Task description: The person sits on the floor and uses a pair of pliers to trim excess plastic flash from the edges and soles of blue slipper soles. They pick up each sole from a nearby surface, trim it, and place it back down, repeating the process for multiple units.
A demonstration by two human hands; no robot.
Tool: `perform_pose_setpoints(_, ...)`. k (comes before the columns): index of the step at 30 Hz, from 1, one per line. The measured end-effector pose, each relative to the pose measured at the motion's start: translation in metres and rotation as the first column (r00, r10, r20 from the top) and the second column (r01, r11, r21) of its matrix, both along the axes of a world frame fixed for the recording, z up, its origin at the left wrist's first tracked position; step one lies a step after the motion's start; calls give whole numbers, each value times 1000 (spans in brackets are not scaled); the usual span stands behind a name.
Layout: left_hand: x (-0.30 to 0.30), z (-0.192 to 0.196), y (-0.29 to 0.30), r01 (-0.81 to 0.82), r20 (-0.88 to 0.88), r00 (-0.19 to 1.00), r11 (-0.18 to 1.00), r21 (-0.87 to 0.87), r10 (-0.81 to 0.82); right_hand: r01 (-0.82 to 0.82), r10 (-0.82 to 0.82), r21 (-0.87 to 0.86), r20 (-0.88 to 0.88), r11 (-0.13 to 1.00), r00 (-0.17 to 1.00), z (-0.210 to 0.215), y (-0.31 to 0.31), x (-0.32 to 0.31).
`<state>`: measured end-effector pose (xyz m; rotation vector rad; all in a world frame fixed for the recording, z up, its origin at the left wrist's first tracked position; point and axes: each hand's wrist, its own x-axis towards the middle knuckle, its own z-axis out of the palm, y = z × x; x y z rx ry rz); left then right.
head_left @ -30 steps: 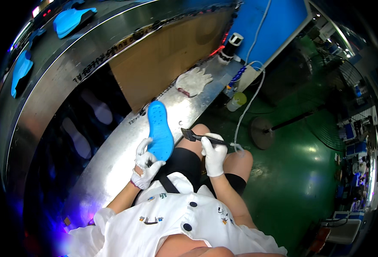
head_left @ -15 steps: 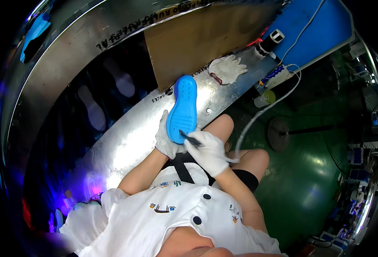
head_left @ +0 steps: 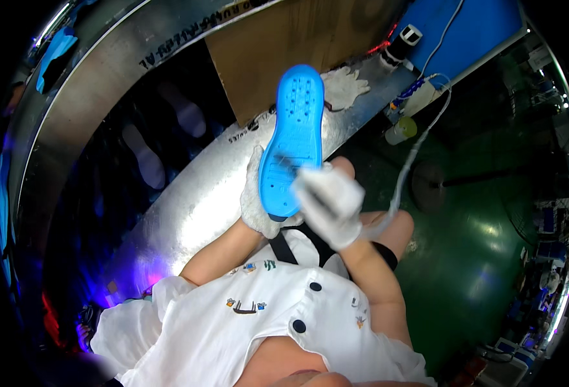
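A bright blue shoe sole point(head_left: 292, 132), with small holes at its far end and ridges nearer me, is tilted up over the metal ledge. My left hand point(head_left: 253, 197), in a white knitted glove, wraps round the sole's near left side and supports it from below. My right hand point(head_left: 331, 201), also gloved in white, is closed and smeared by motion over the sole's right edge. From its fingers a thin dark tool point(head_left: 289, 160) points at the ridged area. Its tip is too blurred to tell whether it touches.
A curved metal ledge point(head_left: 197, 184) lies ahead, with pale soles point(head_left: 143, 157) in the dark space beyond. A cardboard sheet point(head_left: 252, 71) stands at the back beside a spare white glove point(head_left: 347, 88). A white hose point(head_left: 406, 173) runs from my right hand toward bottles near a blue panel.
The sole has risen nearer and farther up the view, now covering part of the spare glove. My right hand has moved right, and the tool's tip went from the near end up toward the ridges.
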<state>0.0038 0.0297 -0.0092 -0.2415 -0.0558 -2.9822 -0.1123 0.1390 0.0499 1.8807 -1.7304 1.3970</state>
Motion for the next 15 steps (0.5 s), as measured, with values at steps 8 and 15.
perform_pose_setpoints(8, 1, 1, -21, 110, -89, 991, 988, 108, -100, 44, -35, -43, 192, 998, 981, 3, 9, 4)
perform_pose_setpoints(15, 2, 10, -47, 16, 414, 879, 854, -521, 236, -166, -9, 201, 660, 965, 751, 11, 24, 15)
